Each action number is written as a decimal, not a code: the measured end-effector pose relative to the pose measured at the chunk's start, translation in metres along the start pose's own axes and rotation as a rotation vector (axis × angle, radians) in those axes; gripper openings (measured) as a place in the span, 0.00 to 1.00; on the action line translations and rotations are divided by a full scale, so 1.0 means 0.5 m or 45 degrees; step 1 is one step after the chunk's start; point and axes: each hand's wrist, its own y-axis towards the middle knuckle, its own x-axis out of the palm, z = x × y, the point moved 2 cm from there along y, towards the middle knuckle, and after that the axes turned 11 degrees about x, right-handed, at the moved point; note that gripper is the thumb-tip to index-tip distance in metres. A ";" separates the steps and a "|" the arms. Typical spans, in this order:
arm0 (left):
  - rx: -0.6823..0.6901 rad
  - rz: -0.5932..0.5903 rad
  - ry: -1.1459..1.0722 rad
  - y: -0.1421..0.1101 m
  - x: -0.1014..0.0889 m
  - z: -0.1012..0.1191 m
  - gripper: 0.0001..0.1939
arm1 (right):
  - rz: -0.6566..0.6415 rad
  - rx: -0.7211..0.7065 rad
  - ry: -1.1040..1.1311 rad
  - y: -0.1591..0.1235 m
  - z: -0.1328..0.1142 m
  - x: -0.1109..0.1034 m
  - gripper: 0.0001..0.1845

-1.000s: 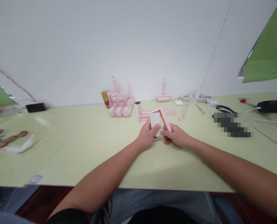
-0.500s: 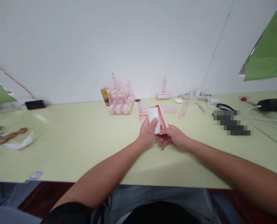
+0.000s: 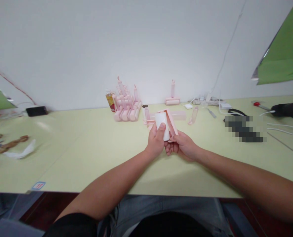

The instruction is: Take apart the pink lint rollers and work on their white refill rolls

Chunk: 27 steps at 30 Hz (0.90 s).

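Note:
My left hand (image 3: pixel 157 138) is closed around a white lint roller roll (image 3: pixel 161 123), with the thumb pressed on its front. My right hand (image 3: pixel 184 144) grips a pink lint roller cover (image 3: pixel 171 122) at its lower end, the fingers curled underneath. The cover leans at a slant against the right side of the roll, and its inner side faces the roll. Both hands are raised above the table and meet near the roll's lower end. Just behind them lie pink roller parts (image 3: pixel 150 122), partly hidden, and a clear pink handle (image 3: pixel 193 116).
Assembled pink lint rollers (image 3: pixel 126 110) stand clustered by the wall, beside a yellow and red package (image 3: pixel 110 101). Another lint roller (image 3: pixel 173 95) stands to their right. A power strip (image 3: pixel 207 100), cables and a black strap (image 3: pixel 238 113) lie on the right. A black phone (image 3: pixel 36 111) is at left.
The white roll and the pink cover have shifted very slightly; the right fingers have curled in a little under the roll. Both hands keep their hold.

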 end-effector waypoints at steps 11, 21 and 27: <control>-0.004 0.010 0.003 -0.003 0.011 0.007 0.26 | 0.063 -0.088 -0.075 0.006 0.012 -0.001 0.10; -0.038 -0.044 -0.042 -0.006 0.000 -0.014 0.26 | 0.033 -0.158 -0.332 0.006 0.031 -0.026 0.11; -0.015 0.062 0.052 0.007 -0.017 -0.018 0.26 | 0.015 -0.096 -0.464 0.008 0.026 -0.036 0.16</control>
